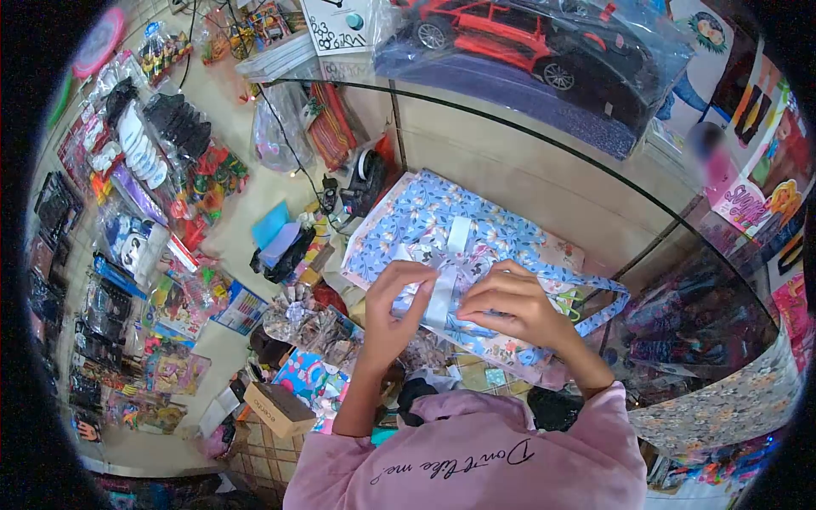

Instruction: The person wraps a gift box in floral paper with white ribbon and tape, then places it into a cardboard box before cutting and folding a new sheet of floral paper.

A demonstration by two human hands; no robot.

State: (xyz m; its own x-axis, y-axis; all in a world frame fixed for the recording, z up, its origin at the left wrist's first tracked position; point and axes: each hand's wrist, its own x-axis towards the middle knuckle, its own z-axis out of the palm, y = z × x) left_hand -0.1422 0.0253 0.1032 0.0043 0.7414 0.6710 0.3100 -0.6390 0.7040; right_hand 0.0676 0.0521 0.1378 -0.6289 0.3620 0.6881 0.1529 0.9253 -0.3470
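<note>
A blue floral bag [408, 208] with a looped strap [614, 310] lies flat in front of me. A pale, shiny ribbon [460, 234] runs down across it and gathers into a bow near its middle. My left hand [395, 302] is at the bow's left side, with thumb and forefinger pinched on the ribbon. My right hand [518, 306] is closed at the bow's right side, its fingers bent over the ribbon. The fingertips partly cover the lower part of the bow.
A glass case edge [527, 119] curves behind the bag, with a boxed red toy car [493, 38] on top. A small cardboard box [279, 409] and a patterned blue package [310, 380] lie to the left. Packaged goods [136, 140] hang along the left wall.
</note>
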